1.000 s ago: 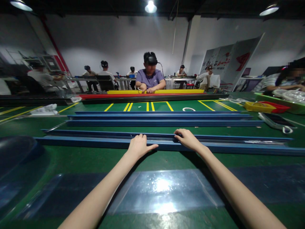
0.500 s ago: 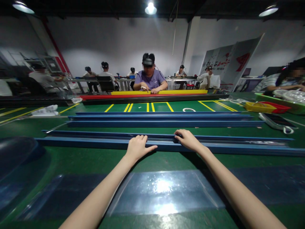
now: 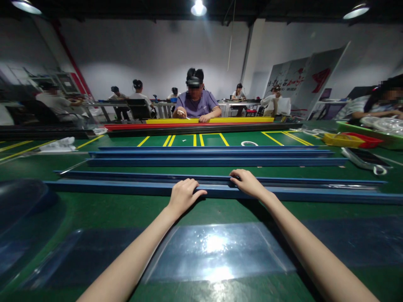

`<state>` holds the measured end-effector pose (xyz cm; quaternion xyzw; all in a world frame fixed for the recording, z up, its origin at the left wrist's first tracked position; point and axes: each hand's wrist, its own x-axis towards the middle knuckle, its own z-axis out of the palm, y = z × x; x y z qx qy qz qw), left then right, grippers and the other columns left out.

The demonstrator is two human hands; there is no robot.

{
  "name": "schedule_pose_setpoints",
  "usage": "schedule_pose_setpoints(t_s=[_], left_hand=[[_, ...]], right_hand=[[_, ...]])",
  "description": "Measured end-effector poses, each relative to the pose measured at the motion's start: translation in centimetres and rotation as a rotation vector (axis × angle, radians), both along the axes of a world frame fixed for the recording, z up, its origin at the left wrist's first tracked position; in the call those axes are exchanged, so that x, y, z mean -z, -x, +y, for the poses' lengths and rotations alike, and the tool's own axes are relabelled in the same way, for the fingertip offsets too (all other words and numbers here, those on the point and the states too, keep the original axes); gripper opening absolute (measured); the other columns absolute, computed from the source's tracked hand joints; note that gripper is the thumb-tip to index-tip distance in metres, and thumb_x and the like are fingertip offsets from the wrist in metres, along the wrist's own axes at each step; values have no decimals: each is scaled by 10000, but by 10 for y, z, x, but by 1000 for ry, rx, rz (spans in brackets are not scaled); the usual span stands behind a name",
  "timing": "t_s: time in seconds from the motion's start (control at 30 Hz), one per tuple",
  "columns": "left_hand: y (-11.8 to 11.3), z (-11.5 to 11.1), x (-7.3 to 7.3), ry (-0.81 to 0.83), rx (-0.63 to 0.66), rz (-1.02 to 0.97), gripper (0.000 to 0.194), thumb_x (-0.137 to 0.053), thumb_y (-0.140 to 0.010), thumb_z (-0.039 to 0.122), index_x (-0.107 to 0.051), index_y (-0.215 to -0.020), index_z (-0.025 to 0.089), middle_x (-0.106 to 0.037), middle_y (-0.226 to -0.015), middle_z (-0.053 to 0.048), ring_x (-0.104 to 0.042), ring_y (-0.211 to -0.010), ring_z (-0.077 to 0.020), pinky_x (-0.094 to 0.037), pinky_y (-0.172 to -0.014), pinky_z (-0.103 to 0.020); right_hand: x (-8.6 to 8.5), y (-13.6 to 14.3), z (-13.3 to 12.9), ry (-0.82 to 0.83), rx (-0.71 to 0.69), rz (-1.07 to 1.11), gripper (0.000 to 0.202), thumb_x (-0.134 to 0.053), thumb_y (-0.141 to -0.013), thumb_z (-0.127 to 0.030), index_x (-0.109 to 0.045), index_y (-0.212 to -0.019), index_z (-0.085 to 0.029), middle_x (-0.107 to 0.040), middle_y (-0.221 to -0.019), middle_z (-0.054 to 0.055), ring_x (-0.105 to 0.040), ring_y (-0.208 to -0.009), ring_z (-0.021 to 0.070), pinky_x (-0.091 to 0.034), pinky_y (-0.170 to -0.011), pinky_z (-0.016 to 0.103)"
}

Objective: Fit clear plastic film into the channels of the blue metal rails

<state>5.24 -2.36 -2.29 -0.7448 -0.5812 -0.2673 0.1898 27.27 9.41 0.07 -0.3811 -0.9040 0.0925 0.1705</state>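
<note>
One long blue strip [image 3: 110, 187] lies nearest on the green surface [image 3: 94, 214]. The left hand [image 3: 185, 195] rests on it, fingers bent, thumb spread; the right hand [image 3: 247, 183], half curled, reaches over it. Whether either grips it, I cannot tell.

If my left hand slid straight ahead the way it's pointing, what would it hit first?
Probably the raised back blue edge, just beyond the front blue strip that your left hand appears to rest on; the exact gap is unclear.
</note>
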Motion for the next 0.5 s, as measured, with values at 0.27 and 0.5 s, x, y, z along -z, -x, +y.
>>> schedule_pose_setpoints(t_s=[0.27,0.5], left_hand=[[-3,-2,-3,25,-19,-50,306,-503,-788,459,-550,-692,172,-587,-674,-1,-536,-663,-138,-353,-591,-242],[-5,-1,-4,48,-22,-52,261,-515,-794,421,-552,-704,179,-593,-692,3,-540,-680,-143,-361,-600,-245]], right_hand=[[-1,1,-1,-6,10,-2,182,-462,-800,-215,-613,-881,-153,-641,-885,66,-558,-839,172,-375,-731,229],[-1,2,-2,-14,18,-3,175,-470,-798,-208,-619,-877,-162,-648,-891,60,-561,-839,166,-369,-727,220]])
